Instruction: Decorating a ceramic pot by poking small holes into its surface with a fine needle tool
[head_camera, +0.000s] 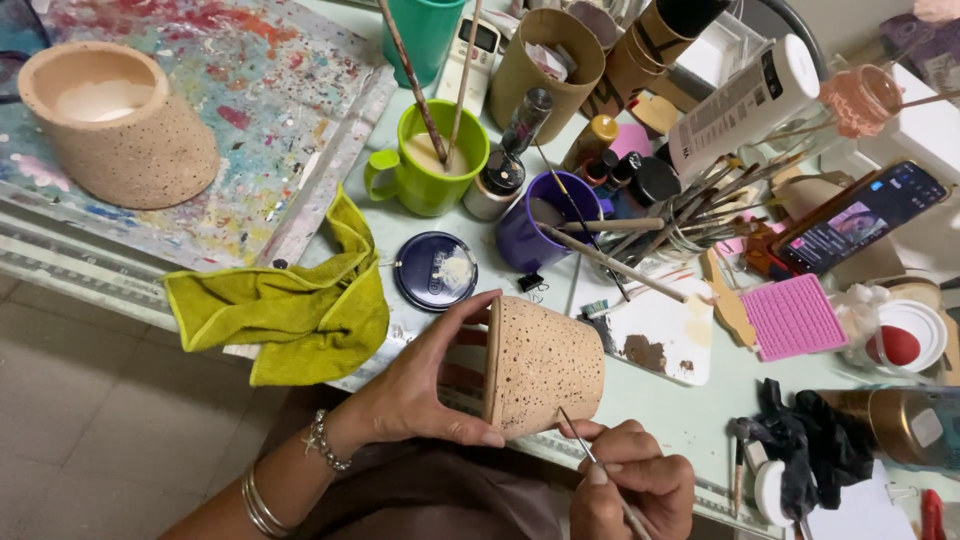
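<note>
Left hand (425, 385) grips speckled clay pot (545, 365) on its side at the rim, just below green mug (428, 160). Right hand (630, 485) pinches thin brush (600, 470), tip touching the pot's underside. Yellow cloth (290, 310) lies left of the pot.

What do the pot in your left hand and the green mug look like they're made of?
The speckled pot, gripped at its rim by the left hand, looks like unglazed terracotta or cast stone: matte sandy beige, rough and finely pitted with dark flecks. The green mug looks like glazed ceramic, though plastic is possible: smooth, uniform lime colour with a soft sheen. The right hand holds a thin brush.
</note>
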